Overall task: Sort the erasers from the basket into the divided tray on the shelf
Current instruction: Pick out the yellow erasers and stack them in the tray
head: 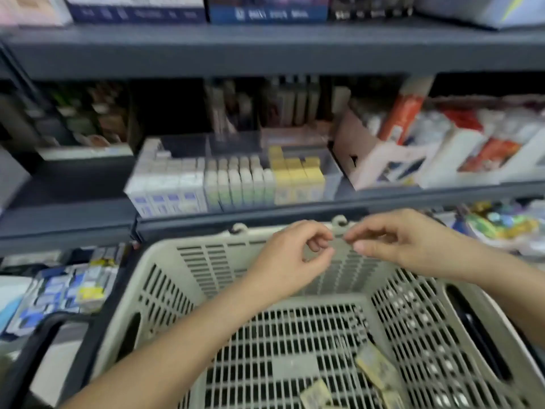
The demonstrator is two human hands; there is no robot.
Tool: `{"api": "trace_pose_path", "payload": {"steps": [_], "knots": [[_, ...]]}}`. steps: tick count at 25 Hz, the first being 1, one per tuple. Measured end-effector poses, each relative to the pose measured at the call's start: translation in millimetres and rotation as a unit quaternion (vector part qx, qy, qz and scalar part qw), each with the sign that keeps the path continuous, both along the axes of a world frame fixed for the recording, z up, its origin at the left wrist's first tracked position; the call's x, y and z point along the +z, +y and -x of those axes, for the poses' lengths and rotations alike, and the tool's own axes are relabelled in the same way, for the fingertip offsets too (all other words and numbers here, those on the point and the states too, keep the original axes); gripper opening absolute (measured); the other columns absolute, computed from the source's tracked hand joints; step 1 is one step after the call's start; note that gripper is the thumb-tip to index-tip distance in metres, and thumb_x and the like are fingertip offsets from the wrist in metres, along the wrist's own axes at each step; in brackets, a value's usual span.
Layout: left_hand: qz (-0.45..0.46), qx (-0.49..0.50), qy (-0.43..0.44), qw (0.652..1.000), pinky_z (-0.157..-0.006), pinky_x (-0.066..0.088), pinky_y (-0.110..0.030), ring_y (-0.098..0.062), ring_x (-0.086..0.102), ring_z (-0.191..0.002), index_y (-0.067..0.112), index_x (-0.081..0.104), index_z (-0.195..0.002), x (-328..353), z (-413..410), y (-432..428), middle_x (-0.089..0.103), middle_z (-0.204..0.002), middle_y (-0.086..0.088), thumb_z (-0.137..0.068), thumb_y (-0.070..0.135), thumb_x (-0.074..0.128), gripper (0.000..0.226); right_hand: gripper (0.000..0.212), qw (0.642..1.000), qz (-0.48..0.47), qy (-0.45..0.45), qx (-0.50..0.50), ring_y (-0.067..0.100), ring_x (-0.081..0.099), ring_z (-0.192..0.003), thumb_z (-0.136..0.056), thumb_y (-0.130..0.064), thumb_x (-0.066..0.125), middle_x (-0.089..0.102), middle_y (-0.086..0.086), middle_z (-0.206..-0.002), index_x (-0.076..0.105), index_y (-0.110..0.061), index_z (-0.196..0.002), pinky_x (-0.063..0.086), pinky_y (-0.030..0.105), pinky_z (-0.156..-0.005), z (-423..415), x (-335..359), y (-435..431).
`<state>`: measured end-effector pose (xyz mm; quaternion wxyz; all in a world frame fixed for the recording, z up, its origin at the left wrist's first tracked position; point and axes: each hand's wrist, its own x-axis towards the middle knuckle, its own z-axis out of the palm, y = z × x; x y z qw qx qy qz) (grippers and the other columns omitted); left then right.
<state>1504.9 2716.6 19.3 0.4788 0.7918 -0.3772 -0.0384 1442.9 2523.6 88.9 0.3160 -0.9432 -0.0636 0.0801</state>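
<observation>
A beige slotted basket (206, 240) fills the lower view. A few yellowish wrapped erasers (376, 369) lie on its floor at the front right. On the shelf behind stands the divided tray (334, 175), packed with rows of erasers: white-and-blue ones on the left (165, 187), pale green ones in the middle (236, 181), yellow ones on the right (298, 175). My left hand (298, 258) hovers over the basket's far wall with fingers curled and nothing visible in them. My right hand (395, 240) is beside it, fingertips almost meeting the left's, fingers loosely bent and empty.
A dark shelf edge (265, 211) runs just beyond the basket. White cardboard boxes of red-and-white packs (392, 154) stand right of the tray. Small packaged goods (67, 290) fill the lower shelf on the left. The basket's black handle (50, 329) hangs at the left.
</observation>
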Motion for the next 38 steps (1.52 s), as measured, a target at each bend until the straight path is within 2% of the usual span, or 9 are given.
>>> {"api": "trace_pose_path", "payload": {"steps": [3, 5, 11, 16, 20, 24, 30, 33, 38], "knots": [[-0.15, -0.131, 0.001, 0.98, -0.086, 0.043, -0.019, -0.009, 0.056, -0.1, 0.016, 0.059, -0.115, -44.3, 31.3, -24.0, 0.062, -0.109, 0.002, -0.085, 0.026, 0.064, 0.033, 0.046, 0.974, 0.044, 0.219, 0.021, 0.0, 0.058, -0.103, -0.077, -0.047, 0.063, 0.06, -0.012, -0.113, 0.053, -0.034, -0.12, 0.047, 0.015, -0.089, 60.7, -30.4, -10.1], [-0.231, -0.209, -0.018, 0.95, -0.09, 0.041, -0.024, -0.016, 0.053, -0.109, 0.013, 0.054, -0.123, -74.4, 52.2, -42.5, 0.058, -0.118, -0.005, -0.085, 0.031, 0.063, 0.043, 0.056, 0.956, 0.065, 0.286, 0.03, 0.004, 0.057, -0.108, -0.079, -0.045, 0.066, 0.057, -0.008, -0.12, 0.047, -0.029, -0.129, 0.046, 0.023, -0.095, 82.0, -42.9, -14.0], [-0.343, -0.326, -0.124, 0.872, -0.102, 0.037, -0.039, -0.026, 0.038, -0.126, 0.023, 0.046, -0.133, -147.9, 106.6, -88.6, 0.043, -0.141, -0.005, -0.084, 0.033, 0.064, 0.053, 0.044, 0.958, 0.105, 0.267, -0.002, 0.009, 0.056, -0.106, -0.085, -0.028, 0.066, 0.058, -0.006, -0.118, 0.051, -0.026, -0.126, 0.045, 0.026, -0.096, 89.4, -52.9, -17.1], [-0.351, -0.314, -0.183, 0.863, -0.102, 0.037, -0.037, -0.023, 0.041, -0.123, 0.026, 0.05, -0.129, -161.0, 84.7, -62.1, 0.047, -0.132, -0.005, -0.088, 0.031, 0.059, 0.043, 0.04, 0.95, 0.127, 0.286, -0.007, 0.011, 0.057, -0.103, -0.087, -0.031, 0.062, 0.058, -0.007, -0.113, 0.05, -0.027, -0.125, 0.046, 0.028, -0.092, 87.8, -58.6, -19.1], [-0.371, -0.305, -0.213, 0.851, -0.114, 0.01, -0.049, -0.025, 0.014, -0.141, 0.037, 0.028, -0.139, -168.2, 88.7, -32.2, 0.019, -0.154, -0.001, -0.089, 0.046, 0.041, 0.053, 0.039, 0.948, 0.141, 0.286, -0.009, 0.01, 0.055, -0.102, -0.087, -0.032, 0.062, 0.056, -0.01, -0.109, 0.051, -0.028, -0.125, 0.044, 0.025, -0.089, 86.4, -61.5, -19.8], [-0.362, -0.441, -0.278, 0.773, -0.113, 0.003, -0.057, -0.027, 0.008, -0.143, 0.034, 0.02, -0.146, -170.3, 136.9, -55.0, 0.012, -0.157, -0.002, -0.092, 0.037, 0.047, 0.06, 0.04, 0.949, 0.14, 0.281, -0.006, 0.011, 0.055, -0.1, -0.087, -0.031, 0.063, 0.056, -0.01, -0.107, 0.051, -0.027, -0.124, 0.043, 0.023, -0.086, 87.3, -63.4, -20.1], [-0.405, -0.359, -0.251, 0.803, -0.112, -0.017, -0.045, -0.02, -0.003, -0.145, 0.033, 0.023, -0.146, -163.6, 92.3, 5.4, 0.012, -0.157, 0.003, -0.095, 0.056, 0.024, 0.056, 0.039, 0.949, 0.133, 0.285, 0.001, 0.01, 0.056, -0.099, -0.086, -0.037, 0.063, 0.056, -0.014, -0.101, 0.052, -0.028, -0.122, 0.044, 0.026, -0.088, 87.1, -64.7, -22.0], [-0.425, -0.336, -0.243, 0.805, -0.115, -0.008, -0.043, -0.02, 0.003, -0.145, 0.031, 0.03, -0.143, -154.9, 79.0, 33.2, 0.021, -0.155, 0.002, -0.094, 0.057, 0.022, 0.056, 0.04, 0.945, 0.135, 0.298, 0.015, 0.008, 0.055, -0.098, -0.086, -0.042, 0.062, 0.056, -0.013, -0.103, 0.052, -0.028, -0.123, 0.042, 0.023, -0.085, 87.7, -63.7, -16.3], [-0.476, -0.25, -0.18, 0.824, -0.107, 0.035, -0.039, -0.02, 0.036, -0.129, 0.022, 0.033, -0.14, -141.2, 50.2, 58.5, 0.038, -0.141, -0.003, -0.092, 0.05, 0.041, 0.056, 0.048, 0.919, 0.234, 0.298, 0.109, 0.011, 0.05, -0.1, -0.086, -0.043, 0.06, 0.056, -0.006, -0.115, 0.05, -0.023, -0.128, 0.04, 0.025, -0.083, 68.5, -82.7, 17.6]]}}
